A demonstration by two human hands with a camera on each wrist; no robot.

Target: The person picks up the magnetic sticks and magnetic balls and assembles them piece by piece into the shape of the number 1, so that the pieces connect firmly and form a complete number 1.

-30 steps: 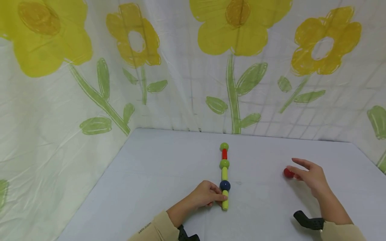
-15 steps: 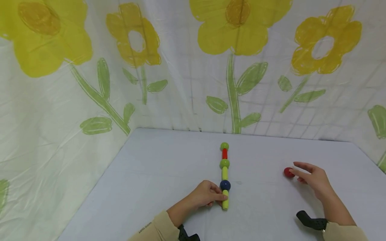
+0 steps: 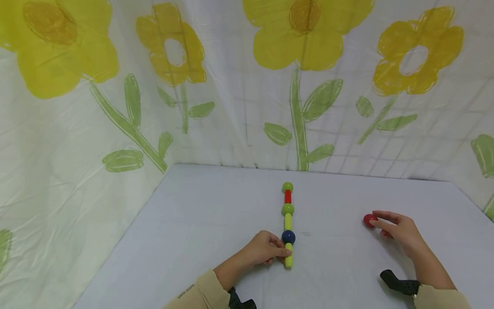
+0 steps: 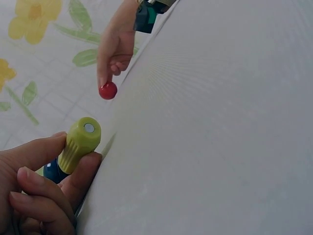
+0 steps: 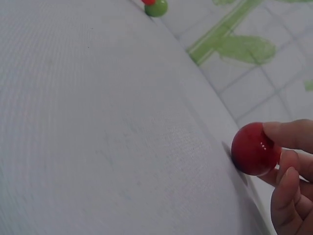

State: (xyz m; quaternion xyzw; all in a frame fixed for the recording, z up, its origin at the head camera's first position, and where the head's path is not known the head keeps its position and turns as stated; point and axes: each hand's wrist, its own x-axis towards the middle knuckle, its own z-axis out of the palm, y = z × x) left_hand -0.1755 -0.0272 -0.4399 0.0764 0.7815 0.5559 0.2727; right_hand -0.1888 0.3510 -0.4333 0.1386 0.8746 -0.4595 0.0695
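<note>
A straight chain of magnetic toy pieces lies on the table, running away from me: green balls (image 3: 287,209), a red rod (image 3: 287,197), yellow-green rods and a dark blue ball (image 3: 288,237). My left hand (image 3: 264,249) pinches the nearest yellow-green rod (image 4: 80,144) between thumb and finger. A round silvery disc shows in that rod's free end in the left wrist view. Off to the right, my right hand (image 3: 401,231) holds a glossy red ball (image 5: 255,149) between thumb and fingers. Whether the ball touches the table is unclear.
The white table (image 3: 216,201) has a back edge against a hanging sheet (image 3: 231,107) printed with yellow flowers. More of that sheet hangs on the left side. Black straps with camera mounts (image 3: 399,283) sit at both wrists, beside beige sleeves.
My right hand has shifted slightly right, and its raised index finger has come down to the red ball. The left hand and the chain stay where they were.
</note>
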